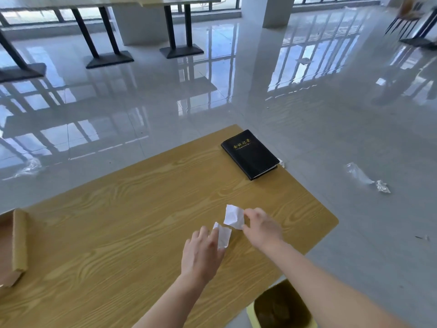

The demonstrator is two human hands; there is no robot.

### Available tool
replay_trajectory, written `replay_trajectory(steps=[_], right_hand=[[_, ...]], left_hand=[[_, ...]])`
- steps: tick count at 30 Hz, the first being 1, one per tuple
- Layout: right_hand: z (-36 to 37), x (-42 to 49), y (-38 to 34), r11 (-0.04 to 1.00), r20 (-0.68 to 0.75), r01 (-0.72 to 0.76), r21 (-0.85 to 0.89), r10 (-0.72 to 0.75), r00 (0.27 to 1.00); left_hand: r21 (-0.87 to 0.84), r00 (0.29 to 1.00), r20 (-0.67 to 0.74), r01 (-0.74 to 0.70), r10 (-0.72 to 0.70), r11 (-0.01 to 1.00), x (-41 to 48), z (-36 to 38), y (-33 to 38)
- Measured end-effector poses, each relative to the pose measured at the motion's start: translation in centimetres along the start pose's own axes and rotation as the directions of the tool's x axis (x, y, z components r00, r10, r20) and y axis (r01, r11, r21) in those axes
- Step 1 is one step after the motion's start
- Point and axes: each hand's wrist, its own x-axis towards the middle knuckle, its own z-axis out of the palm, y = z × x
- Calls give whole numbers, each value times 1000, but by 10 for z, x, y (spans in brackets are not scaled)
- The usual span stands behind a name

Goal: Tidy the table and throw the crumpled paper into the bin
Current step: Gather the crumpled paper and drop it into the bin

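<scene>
Two crumpled white papers lie on the wooden table (pixel 132 209). My right hand (pixel 261 227) pinches the farther crumpled paper (pixel 233 217) between thumb and fingers. My left hand (pixel 203 252) lies with its fingertips on the nearer crumpled paper (pixel 223 235); whether it grips the paper is unclear. A yellow bin (pixel 281 306) with a dark liner stands on the floor just below the table's near right edge, under my right forearm.
A black notebook (pixel 250 153) with gold lettering lies at the table's far right corner. A cardboard box (pixel 14 247) sits at the left edge. Scraps of paper and plastic (pixel 369 178) lie on the glossy floor to the right. Other tables stand at the back.
</scene>
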Motion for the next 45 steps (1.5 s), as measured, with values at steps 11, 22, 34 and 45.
replay_trajectory(steps=[11,22,34,45], right_hand=[[26,50,-19,994,37,-110,23,109,993],[37,54,-7,999,54,-41,34,39,998],[27,31,12,994,-38,21,107,-17,999],[17,-11,33,993,-132,-6,118,21,991]], left_hand=[[65,998,49,38,-41,997,29,20,-5],[-21,989,131,65,-61,998,31,23,-14],[-536,915,219,403,-339,742,31,19,-12],[-287,1000,-18,-25,21,958,31,6,2]])
